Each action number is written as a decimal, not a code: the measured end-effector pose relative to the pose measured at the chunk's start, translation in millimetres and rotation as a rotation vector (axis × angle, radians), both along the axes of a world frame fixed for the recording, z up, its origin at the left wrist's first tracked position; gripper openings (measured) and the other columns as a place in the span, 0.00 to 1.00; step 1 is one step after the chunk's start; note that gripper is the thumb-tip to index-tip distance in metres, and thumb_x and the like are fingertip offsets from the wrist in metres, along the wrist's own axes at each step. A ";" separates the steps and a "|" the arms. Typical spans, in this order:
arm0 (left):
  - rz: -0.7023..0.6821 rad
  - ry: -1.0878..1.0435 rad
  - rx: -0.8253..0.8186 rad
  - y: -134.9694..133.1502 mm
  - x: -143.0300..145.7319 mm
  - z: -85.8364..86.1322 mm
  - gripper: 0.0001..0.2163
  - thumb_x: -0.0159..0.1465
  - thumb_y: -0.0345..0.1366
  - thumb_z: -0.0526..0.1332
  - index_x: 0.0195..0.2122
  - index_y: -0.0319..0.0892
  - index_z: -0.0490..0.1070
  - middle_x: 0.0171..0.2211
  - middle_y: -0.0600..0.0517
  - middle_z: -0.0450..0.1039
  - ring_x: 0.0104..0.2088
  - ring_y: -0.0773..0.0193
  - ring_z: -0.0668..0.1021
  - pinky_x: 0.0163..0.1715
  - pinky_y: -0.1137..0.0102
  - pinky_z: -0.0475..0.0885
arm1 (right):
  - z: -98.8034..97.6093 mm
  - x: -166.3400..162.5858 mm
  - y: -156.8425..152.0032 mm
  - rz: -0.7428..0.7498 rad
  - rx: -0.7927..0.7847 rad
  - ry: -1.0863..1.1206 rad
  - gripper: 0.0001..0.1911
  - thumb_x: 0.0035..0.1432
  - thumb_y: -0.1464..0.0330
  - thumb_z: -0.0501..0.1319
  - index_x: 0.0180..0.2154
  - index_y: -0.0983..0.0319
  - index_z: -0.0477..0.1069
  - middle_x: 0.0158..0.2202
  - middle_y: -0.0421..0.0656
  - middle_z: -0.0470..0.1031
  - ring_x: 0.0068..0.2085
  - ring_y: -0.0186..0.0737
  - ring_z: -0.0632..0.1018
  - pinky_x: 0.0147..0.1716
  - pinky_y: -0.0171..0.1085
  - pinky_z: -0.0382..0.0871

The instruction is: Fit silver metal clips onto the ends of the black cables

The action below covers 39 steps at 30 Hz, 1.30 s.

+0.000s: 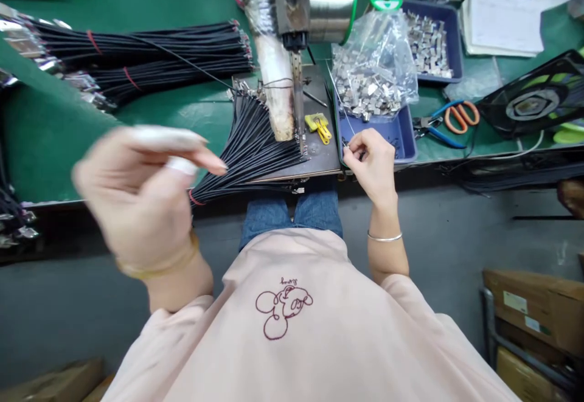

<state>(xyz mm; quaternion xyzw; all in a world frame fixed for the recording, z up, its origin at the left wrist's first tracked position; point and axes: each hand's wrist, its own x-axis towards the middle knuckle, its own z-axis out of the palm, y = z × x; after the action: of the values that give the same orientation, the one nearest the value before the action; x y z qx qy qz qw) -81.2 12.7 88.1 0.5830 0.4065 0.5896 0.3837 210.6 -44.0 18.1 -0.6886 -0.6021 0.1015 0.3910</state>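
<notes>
My left hand [141, 195] is raised over the bench's front edge at the left, blurred by motion. White coverings wrap its thumb and a finger; these digits stand apart with nothing visible between them. Just beyond its fingertips, a fanned bundle of black cables [255, 134] lies on a dark board, tied near its end. My right hand [374, 162] is closed in a pinch at the front of a blue tray [408, 140]. Thin solder wire [340, 98] runs down into its fingertips. A soldering iron [297, 98] points down over the cable ends.
A solder spool [331, 10] hangs beside a foil duct [258, 0]. Bagged metal connectors [369, 86] fill the tray's back part. A yellow clip [323, 131], blue pliers [440, 131] with orange-handled cutters, and a black fan [533, 104] lie rightward. Tied cable bundles [173, 49] lie left.
</notes>
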 end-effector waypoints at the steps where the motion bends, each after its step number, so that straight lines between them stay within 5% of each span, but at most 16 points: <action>1: -0.077 0.025 0.037 -6.0 6.6 -10.8 0.03 0.57 0.31 0.69 0.33 0.43 0.81 0.28 0.55 0.78 0.27 0.65 0.80 0.27 0.68 0.76 | -0.4 0.2 0.5 -0.002 -0.002 0.000 0.10 0.55 0.75 0.59 0.26 0.57 0.62 0.30 0.39 0.70 0.30 0.36 0.70 0.34 0.38 0.65; 3: -0.123 0.154 0.039 -17.0 19.6 -34.5 0.05 0.60 0.28 0.67 0.36 0.44 0.81 0.32 0.53 0.81 0.32 0.64 0.82 0.33 0.67 0.78 | -1.3 0.5 1.7 -0.008 -0.012 -0.004 0.10 0.56 0.75 0.59 0.26 0.56 0.62 0.30 0.39 0.70 0.31 0.36 0.70 0.34 0.38 0.66; 6: -0.092 0.436 0.299 -24.1 36.4 -66.9 0.04 0.62 0.28 0.66 0.35 0.43 0.80 0.34 0.51 0.81 0.36 0.61 0.82 0.40 0.62 0.77 | -1.4 -0.5 2.8 -0.020 -0.013 0.004 0.10 0.56 0.74 0.60 0.27 0.56 0.63 0.31 0.39 0.70 0.30 0.35 0.70 0.34 0.38 0.67; 11: -0.073 0.796 0.471 -17.8 57.7 -97.5 0.08 0.69 0.28 0.59 0.40 0.41 0.78 0.39 0.45 0.80 0.38 0.58 0.76 0.41 0.60 0.73 | 8.9 -7.6 -3.0 -0.014 0.011 0.071 0.10 0.58 0.72 0.61 0.27 0.57 0.63 0.32 0.38 0.71 0.26 0.32 0.66 0.29 0.37 0.66; 18: -0.084 0.949 0.481 -13.6 70.3 -104.4 0.12 0.71 0.29 0.53 0.35 0.41 0.74 0.36 0.43 0.75 0.37 0.54 0.70 0.37 0.60 0.66 | 19.3 -23.1 -17.8 0.037 0.084 0.119 0.10 0.61 0.68 0.63 0.28 0.57 0.65 0.33 0.39 0.74 0.27 0.32 0.71 0.24 0.36 0.68; 24: -0.111 0.832 0.538 -19.1 63.8 -96.4 0.07 0.71 0.31 0.55 0.38 0.40 0.73 0.32 0.47 0.77 0.36 0.56 0.75 0.38 0.62 0.69 | 1.4 -40.3 -18.8 -0.088 0.387 0.040 0.07 0.61 0.72 0.64 0.34 0.53 0.71 0.39 0.42 0.77 0.41 0.43 0.81 0.40 0.46 0.80; 27: -0.176 0.737 0.560 -23.1 65.8 -92.8 0.08 0.70 0.34 0.57 0.43 0.41 0.75 0.31 0.49 0.79 0.32 0.61 0.78 0.36 0.66 0.72 | -3.1 -49.1 -22.9 -0.039 0.360 0.177 0.07 0.63 0.72 0.63 0.37 0.52 0.72 0.42 0.42 0.77 0.43 0.44 0.82 0.42 0.49 0.82; 30: -0.195 0.591 0.410 -26.4 73.4 -91.0 0.07 0.68 0.31 0.58 0.39 0.41 0.76 0.27 0.53 0.78 0.25 0.68 0.76 0.28 0.72 0.70 | -5.0 -56.0 -26.7 0.007 0.232 0.294 0.03 0.64 0.69 0.62 0.36 0.53 0.72 0.42 0.43 0.77 0.42 0.44 0.83 0.41 0.47 0.83; 35: -0.349 0.239 -0.118 -25.0 81.0 -87.4 0.05 0.63 0.30 0.61 0.34 0.38 0.76 0.24 0.54 0.76 0.23 0.71 0.75 0.24 0.76 0.70 | -11.1 -60.9 -24.4 0.025 0.172 0.336 0.03 0.62 0.67 0.65 0.35 0.54 0.76 0.40 0.43 0.78 0.42 0.42 0.82 0.39 0.43 0.82; 39: -0.425 0.116 -0.233 -21.7 79.8 -83.6 0.04 0.62 0.29 0.62 0.31 0.37 0.76 0.24 0.54 0.76 0.24 0.71 0.75 0.27 0.76 0.73 | -17.7 -61.6 -20.2 0.070 0.150 0.309 0.03 0.62 0.69 0.65 0.36 0.54 0.78 0.42 0.43 0.79 0.43 0.40 0.81 0.39 0.42 0.82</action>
<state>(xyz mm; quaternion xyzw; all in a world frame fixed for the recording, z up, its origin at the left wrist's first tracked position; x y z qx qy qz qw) -1.4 -9.0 4.5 0.6402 0.3613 0.4102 0.5397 149.0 -64.2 0.4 -0.6123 -0.5645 0.1745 0.5252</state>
